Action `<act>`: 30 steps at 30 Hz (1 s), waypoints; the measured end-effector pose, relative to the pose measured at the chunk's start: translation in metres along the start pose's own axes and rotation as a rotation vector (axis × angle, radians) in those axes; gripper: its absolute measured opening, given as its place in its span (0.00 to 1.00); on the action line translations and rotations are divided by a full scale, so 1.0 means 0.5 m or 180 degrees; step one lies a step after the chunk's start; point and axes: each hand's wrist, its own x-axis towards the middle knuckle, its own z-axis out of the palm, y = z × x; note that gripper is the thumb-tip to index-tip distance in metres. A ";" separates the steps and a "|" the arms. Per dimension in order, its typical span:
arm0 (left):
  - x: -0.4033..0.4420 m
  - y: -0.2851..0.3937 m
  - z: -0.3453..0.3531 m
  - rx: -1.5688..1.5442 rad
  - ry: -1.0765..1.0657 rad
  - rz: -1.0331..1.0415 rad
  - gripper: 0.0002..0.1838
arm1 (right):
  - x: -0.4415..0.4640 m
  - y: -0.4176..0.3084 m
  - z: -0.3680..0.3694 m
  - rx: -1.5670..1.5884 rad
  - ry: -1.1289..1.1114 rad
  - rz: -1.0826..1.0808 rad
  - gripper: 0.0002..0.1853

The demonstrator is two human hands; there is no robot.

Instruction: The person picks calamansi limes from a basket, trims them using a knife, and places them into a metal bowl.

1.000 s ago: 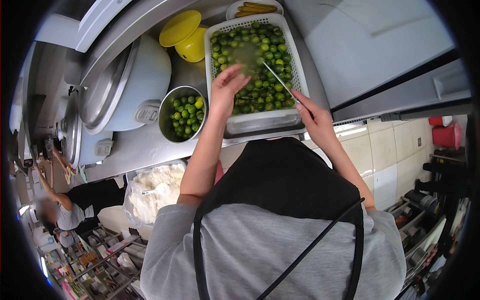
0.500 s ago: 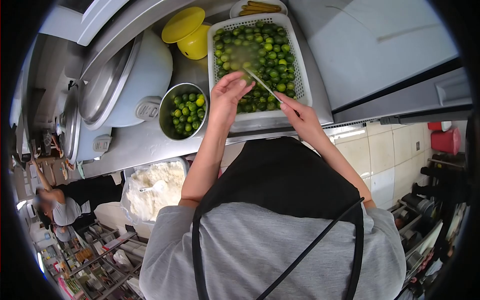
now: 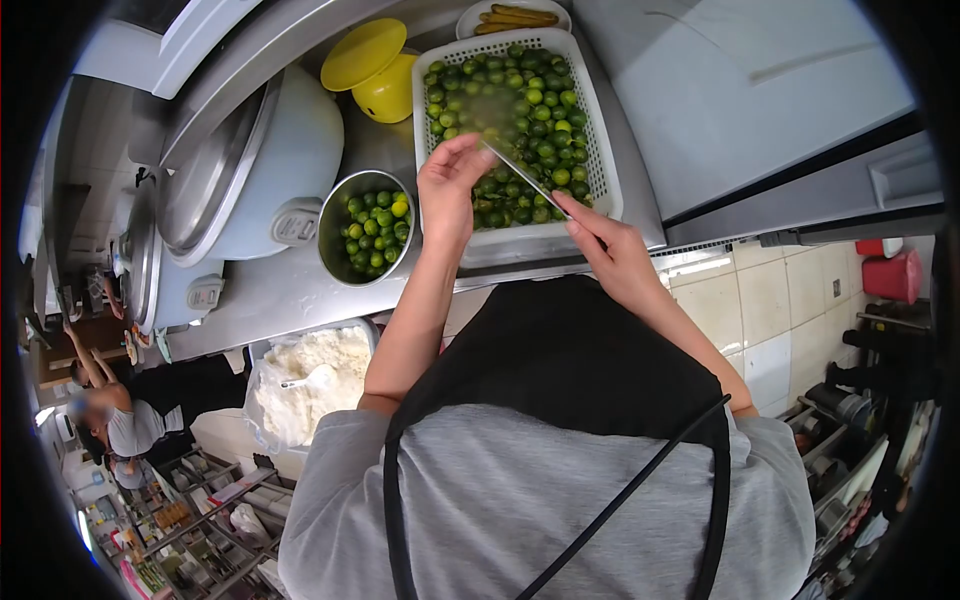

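the right hand holds a knife near the left hand, over green limes.

Open air above green fruit, metal pot blocking left

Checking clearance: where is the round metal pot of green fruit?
In the head view, the pot stands left of centre, between the pale-blue rice cooker and the white perforated basket.
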 end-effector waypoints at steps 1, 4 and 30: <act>0.001 -0.001 -0.001 0.0015 -0.0019 0.0059 0.11 | -0.001 0.001 0.002 0.0031 0.0035 -0.0071 0.17; -0.001 -0.001 0.001 0.0132 -0.0105 0.0108 0.11 | 0.009 -0.016 -0.007 -0.0128 -0.0069 0.0124 0.17; 0.038 -0.049 -0.022 0.4107 -0.1169 0.0530 0.12 | 0.034 -0.003 -0.026 0.0194 -0.0153 0.0990 0.30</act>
